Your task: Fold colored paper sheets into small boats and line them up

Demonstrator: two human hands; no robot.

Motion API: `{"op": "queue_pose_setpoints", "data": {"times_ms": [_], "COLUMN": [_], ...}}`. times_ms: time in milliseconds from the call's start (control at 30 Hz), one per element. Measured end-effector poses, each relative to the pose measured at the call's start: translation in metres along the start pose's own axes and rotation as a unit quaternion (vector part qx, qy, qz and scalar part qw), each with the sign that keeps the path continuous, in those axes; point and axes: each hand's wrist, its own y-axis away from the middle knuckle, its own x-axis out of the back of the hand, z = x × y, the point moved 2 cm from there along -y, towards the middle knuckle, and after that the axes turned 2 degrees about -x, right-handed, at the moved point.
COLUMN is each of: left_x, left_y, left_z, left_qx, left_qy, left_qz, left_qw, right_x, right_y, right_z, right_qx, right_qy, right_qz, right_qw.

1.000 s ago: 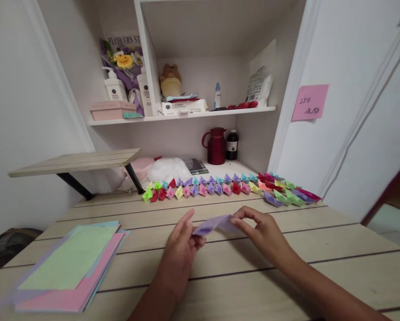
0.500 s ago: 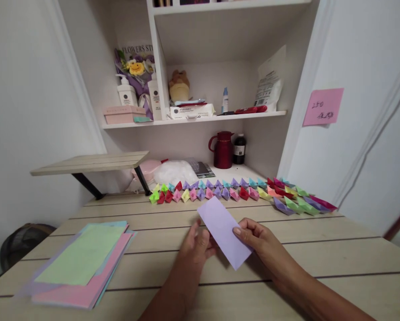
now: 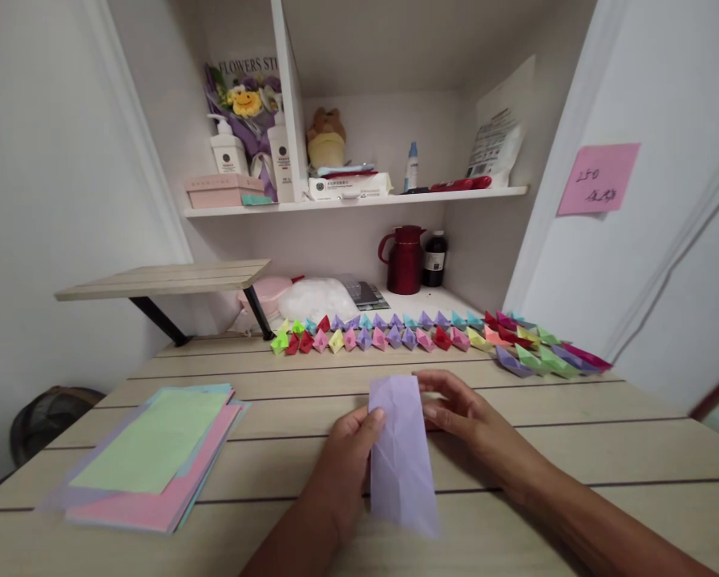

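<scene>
Pale purple paper (image 3: 400,457), head view: a creased, narrow piece is pointing lengthwise toward the tabletop's (image 3: 665,453) near edge, over its middle; cannot tell whether the blurred lower end is touching the wood. Left hand (image 3: 348,450) is gripping the piece by its left long edge, thumb pressing on the upper face, other fingers mostly hidden; this hold is probably steadying the paper while leaving most of its face uncovered. Right hand (image 3: 464,415) is poising at the upper right edge, fingers curving apart from the thumb, nothing visibly pinched; contact with the paper is remaining unclear. Toward the tabletop's left edge a stack of coloured sheets (image 3: 155,441) is resting, light green uppermost, presumably sitting aside so the middle is staying workable. Small folded paper boats (image 3: 394,338) are lining the far edge in rows, larger boats (image 3: 531,361) clustering toward the far right corner, likely for being out of the forearms' way. At the far left corner a wooden riser (image 3: 167,280) is standing on black legs.
</scene>
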Motion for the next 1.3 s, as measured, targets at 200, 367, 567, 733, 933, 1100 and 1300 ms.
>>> {"op": "queue_pose_setpoints", "data": {"times_ms": [200, 367, 567, 733, 933, 1100, 1300], "left_x": [-0.004, 0.01, 0.028, 0.014, 0.012, 0.018, 0.017], "left_y": [0.007, -0.002, -0.011, -0.006, -0.004, -0.006, -0.005], "left_z": [0.006, 0.008, 0.018, 0.012, 0.005, 0.002, 0.002], "left_qx": [0.058, -0.018, -0.253, -0.28, -0.315, -0.32, -0.312], "left_qy": [-0.109, -0.195, -0.545, -0.676, -0.735, -0.751, -0.763], "left_qz": [-0.028, 0.017, 0.158, 0.037, -0.06, -0.093, -0.113], "left_qw": [0.992, 0.98, 0.783, 0.681, 0.598, 0.571, 0.555], "right_x": [0.003, -0.001, 0.005, 0.002, 0.021, 0.038, 0.037], "right_y": [0.007, 0.011, -0.001, -0.001, 0.0, -0.006, -0.015], "right_z": [-0.019, -0.028, -0.018, -0.012, -0.011, -0.011, -0.002], "right_qx": [0.16, 0.259, 0.287, 0.254, 0.18, 0.108, 0.085], "right_qy": [0.21, 0.406, 0.608, 0.638, 0.528, 0.439, 0.396], "right_qz": [-0.025, -0.055, -0.036, -0.104, -0.151, -0.146, -0.07], "right_qw": [0.964, 0.875, 0.739, 0.719, 0.816, 0.88, 0.912]}}
